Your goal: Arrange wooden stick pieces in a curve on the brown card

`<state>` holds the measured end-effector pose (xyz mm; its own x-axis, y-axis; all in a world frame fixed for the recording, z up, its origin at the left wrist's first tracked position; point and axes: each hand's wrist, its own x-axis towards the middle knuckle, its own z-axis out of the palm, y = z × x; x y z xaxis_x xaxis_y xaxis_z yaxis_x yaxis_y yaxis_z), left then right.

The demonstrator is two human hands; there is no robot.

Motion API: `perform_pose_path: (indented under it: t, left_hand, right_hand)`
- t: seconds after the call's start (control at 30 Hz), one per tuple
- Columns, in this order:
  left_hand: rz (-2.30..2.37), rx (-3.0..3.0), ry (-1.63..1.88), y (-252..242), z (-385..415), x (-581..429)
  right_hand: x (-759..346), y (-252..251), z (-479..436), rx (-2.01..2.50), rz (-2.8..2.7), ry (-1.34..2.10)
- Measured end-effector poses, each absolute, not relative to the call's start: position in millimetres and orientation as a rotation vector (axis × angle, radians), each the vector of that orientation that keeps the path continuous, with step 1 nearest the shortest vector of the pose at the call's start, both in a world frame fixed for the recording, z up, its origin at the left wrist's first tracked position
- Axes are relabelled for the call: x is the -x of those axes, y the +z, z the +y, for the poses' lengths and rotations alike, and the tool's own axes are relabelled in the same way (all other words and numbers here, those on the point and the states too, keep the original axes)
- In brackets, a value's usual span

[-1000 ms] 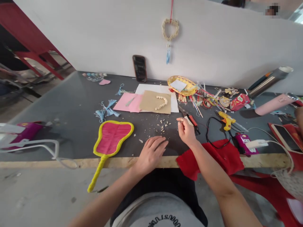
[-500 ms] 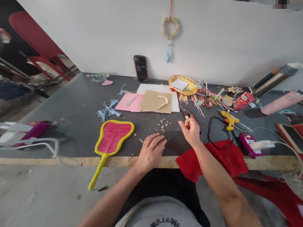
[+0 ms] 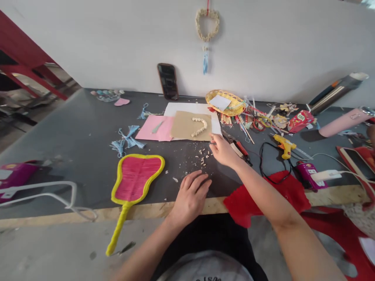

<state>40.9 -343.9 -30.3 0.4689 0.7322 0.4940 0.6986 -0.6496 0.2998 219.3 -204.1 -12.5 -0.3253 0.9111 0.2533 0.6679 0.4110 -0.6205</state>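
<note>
My left hand (image 3: 191,195) lies flat at the table's front edge, fingers stretched out and holding nothing. My right hand (image 3: 222,150) is closed in a pinch by the lower right corner of a brown sheet (image 3: 181,127); what its fingertips hold, if anything, is too small to make out. A curved row of small pale pieces (image 3: 203,128) lies on that sheet. Several loose pale bits (image 3: 202,158) are scattered between my hands. Beside my right hand rest red-handled pliers (image 3: 242,149), partly hidden by the wrist.
To the left lie a pink fan with yellow edging (image 3: 136,177) and blue tassels (image 3: 129,138). A phone (image 3: 168,82) leans on the wall behind. On the right are a yellow basket (image 3: 238,109), a yellow glue gun (image 3: 284,146), a red cloth (image 3: 263,197) and a pink bottle (image 3: 344,123).
My right hand has moved left from over the pliers to the brown sheet's corner, uncovering the red handles. My left hand stays flat at the edge. The camera view has shifted slightly.
</note>
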Motion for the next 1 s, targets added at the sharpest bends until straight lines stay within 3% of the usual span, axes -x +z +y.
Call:
perform_pose_path:
  t: [0.23,1.0]
  left_hand:
    - [1.326,-2.603,0.971,-33,-346,-37]
    - [1.298,-2.532,1.015,-36,-346,-35]
  right_hand:
    - [-204,-17,-151,1.611,-2.367,0.201]
    - [-194,-5,-141,1.828,-2.531,0.142]
